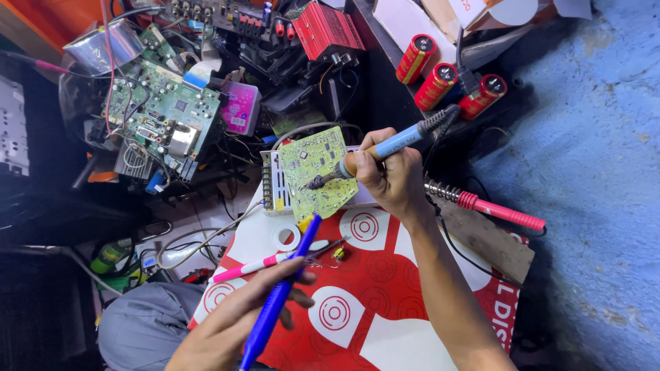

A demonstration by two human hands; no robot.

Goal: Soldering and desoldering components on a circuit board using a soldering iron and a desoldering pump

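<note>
My right hand [392,180] grips a soldering iron [385,148] with a blue handle; its tip rests on a small green circuit board [317,165]. The board leans on a perforated metal box [273,184]. My left hand [230,326], low in the view, holds a long blue tool with a yellow tip [285,285], pointing up toward the board. A pink-and-white pen-like tool [251,265] with a thin metal tip lies across by the left fingers; whether they hold it too I cannot tell.
A red-and-white printed sheet [371,323] covers the work surface, with a white ring [284,237] on it. A second, pink-handled iron [498,211] sits in a spring stand at right. Three red cylindrical capacitors [440,81], a large green board [165,113], wires and red finned casing [328,29] crowd the back.
</note>
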